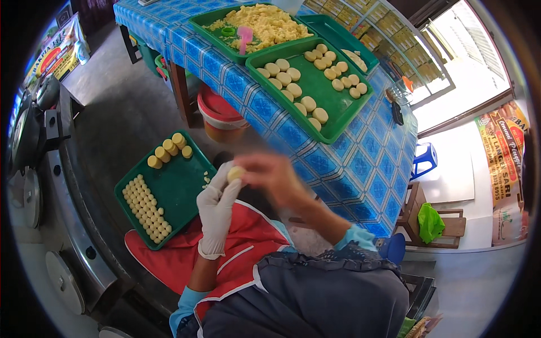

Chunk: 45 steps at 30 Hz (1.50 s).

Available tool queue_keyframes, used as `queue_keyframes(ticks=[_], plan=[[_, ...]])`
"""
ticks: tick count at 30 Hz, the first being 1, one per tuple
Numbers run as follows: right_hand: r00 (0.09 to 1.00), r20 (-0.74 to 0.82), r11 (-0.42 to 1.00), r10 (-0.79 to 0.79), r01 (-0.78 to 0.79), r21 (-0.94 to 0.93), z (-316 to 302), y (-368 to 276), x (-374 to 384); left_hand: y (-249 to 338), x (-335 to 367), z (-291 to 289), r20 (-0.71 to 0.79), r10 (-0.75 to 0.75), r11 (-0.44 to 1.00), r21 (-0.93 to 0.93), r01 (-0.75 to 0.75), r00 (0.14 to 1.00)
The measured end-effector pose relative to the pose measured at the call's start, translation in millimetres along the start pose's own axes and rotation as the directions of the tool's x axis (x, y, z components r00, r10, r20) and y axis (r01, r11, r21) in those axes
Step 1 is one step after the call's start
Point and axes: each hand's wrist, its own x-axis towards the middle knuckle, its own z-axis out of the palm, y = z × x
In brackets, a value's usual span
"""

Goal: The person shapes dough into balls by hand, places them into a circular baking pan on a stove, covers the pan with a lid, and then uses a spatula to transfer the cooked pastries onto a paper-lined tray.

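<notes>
My left hand (217, 205) wears a white glove and holds a small pale yellow dough ball (235, 172) at its fingertips. My bare right hand (270, 173) is blurred and closes on the same ball from the right. Below and left of my hands lies a green tray (180, 188) with rows of small yellow dough pieces (147, 207) and several larger ones (169, 147) at its far end.
A table with a blue tiled cloth (338, 163) carries a green tray of round dough pieces (321, 93), a tray of crumbly yellow dough (265, 25) and another green tray (338, 34). A red-lidded bucket (221, 115) stands under it. A metal machine (51, 203) runs along the left.
</notes>
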Motion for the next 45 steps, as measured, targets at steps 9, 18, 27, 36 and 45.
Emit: queue_keyframes(ticks=[9,18,27,36,45], plan=[[0.892,-0.317,0.881,-0.323,0.161,-0.445,-182,-114,82,18,-1,-15,-0.100,0.046,0.991,-0.124,-0.058,0.994],[0.943,-0.320,0.903,-0.086,-0.063,-0.426,-215,-78,141,11,-37,-84,-0.393,0.001,1.000,-0.027,-0.013,0.919],[0.955,-0.016,0.415,-0.295,0.113,-0.903,-218,-87,131,3,-64,-114,-0.519,0.012,0.998,-0.046,-0.042,0.854],[0.865,0.142,0.248,-0.481,0.290,-0.924,-205,-81,130,-5,-70,-125,-0.512,-0.003,0.996,-0.081,-0.045,0.859],[0.919,0.107,0.122,-0.380,0.164,-0.979,-200,-87,132,-3,-79,-133,-0.508,-0.005,0.982,-0.163,-0.091,0.861]])
